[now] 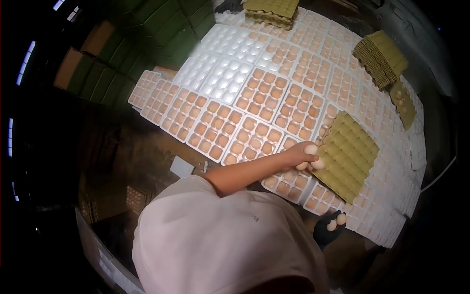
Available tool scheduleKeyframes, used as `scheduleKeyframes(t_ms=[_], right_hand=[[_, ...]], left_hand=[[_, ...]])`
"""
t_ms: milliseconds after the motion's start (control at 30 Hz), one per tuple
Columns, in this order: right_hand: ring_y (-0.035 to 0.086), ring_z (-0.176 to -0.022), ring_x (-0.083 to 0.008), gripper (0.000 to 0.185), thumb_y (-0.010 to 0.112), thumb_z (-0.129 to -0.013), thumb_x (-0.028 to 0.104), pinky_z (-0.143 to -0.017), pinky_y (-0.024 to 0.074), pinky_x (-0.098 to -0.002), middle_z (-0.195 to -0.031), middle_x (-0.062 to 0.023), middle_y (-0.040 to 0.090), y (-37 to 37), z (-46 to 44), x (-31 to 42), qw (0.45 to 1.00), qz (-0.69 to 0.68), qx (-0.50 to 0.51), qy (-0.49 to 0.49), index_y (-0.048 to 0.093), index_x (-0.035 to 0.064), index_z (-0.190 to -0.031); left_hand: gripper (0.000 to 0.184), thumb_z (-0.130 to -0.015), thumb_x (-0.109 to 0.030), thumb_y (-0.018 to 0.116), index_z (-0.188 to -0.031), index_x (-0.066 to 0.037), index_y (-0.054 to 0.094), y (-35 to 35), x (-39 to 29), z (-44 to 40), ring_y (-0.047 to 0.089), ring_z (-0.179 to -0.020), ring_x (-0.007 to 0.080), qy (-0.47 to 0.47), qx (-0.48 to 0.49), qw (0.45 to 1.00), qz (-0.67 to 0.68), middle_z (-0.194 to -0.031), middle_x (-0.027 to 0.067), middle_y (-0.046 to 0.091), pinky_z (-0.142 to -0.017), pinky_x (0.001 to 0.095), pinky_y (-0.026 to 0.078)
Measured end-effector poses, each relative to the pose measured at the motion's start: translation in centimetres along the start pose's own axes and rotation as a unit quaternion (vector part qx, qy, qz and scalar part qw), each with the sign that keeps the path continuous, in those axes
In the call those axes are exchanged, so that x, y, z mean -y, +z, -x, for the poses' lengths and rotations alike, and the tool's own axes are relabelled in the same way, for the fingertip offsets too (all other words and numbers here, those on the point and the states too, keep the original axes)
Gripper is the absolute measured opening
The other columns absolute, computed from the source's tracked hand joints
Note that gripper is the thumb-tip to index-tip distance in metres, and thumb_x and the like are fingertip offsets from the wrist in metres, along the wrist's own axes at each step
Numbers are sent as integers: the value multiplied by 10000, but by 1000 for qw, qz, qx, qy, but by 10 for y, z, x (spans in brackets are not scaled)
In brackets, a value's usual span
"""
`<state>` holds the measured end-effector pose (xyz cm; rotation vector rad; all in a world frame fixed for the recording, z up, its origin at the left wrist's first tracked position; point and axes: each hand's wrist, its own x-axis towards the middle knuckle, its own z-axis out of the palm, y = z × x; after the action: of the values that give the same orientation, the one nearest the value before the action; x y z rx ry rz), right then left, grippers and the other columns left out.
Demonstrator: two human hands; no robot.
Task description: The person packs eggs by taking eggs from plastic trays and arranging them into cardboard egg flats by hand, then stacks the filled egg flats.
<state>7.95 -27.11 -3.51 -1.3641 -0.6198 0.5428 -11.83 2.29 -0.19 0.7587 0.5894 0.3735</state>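
My left hand (300,155), bare, has its fingers closed around light-shelled eggs (317,163); three of them show. It sits at the left edge of a yellow-green egg flat (350,154) with bare cups, which lies over white egg trays. My right hand (325,233), in a dark glove, is below the flat near the table's front edge and holds two eggs (332,225). White trays filled with brown eggs, such as one close by (255,140), surround my left hand. The flat covers parts of the trays under it.
Unfilled white trays (226,80) lie toward the back left. Stacks of egg flats stand at the back (270,12) and right (382,58). Another flat (403,105) carries a few eggs. Green boxes (105,81) are piled on the left. A dark shape, possibly a gloved hand, shows at the top.
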Motion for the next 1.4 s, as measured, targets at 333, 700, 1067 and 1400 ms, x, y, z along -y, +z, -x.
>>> scheduleKeyframes(t_ms=[333, 700, 1067, 1400], right_hand=[[619, -1217, -267, 428, 618, -1011, 129, -1014, 508, -357, -1355, -168, 636, 235, -2, -22, 862, 279, 381, -183, 560, -8, -1413], [699, -1132, -320, 512, 630, -951, 428, -988, 553, -422, -1306, -153, 693, 575, -43, -58, 775, 439, 407, -204, 663, 122, -1360], [605, -1262, -327, 434, 660, -932, 214, -1081, 483, -424, -1423, -139, 615, 634, -26, -104, 788, 337, 444, -263, 658, 92, -1349], [541, -1316, -401, 522, 732, -921, 202, -1120, 421, -503, -1404, -198, 602, 579, 36, -102, 860, 417, 201, -216, 595, 38, -1398]], left_hand=[[346, -997, -247, 695, -1255, -90, 526, -163, 65, 320, 686, -735, 160, 64, -416, 893, 160, -1014, 105, 688, -514, 310, 560], [293, -1007, -230, 695, -1218, -111, 530, -246, 45, 415, 665, -708, 156, 146, -529, 814, 192, -991, 89, 682, -493, 298, 548], [334, -934, -66, 736, -1221, -40, 566, -367, -102, 365, 632, -704, 103, 212, -546, 805, -93, -917, 51, 666, -566, 252, 509], [363, -883, -162, 731, -1225, -100, 628, -528, -198, 263, 696, -944, 399, 136, -460, 631, -609, -1052, 184, 706, -786, 497, 557]])
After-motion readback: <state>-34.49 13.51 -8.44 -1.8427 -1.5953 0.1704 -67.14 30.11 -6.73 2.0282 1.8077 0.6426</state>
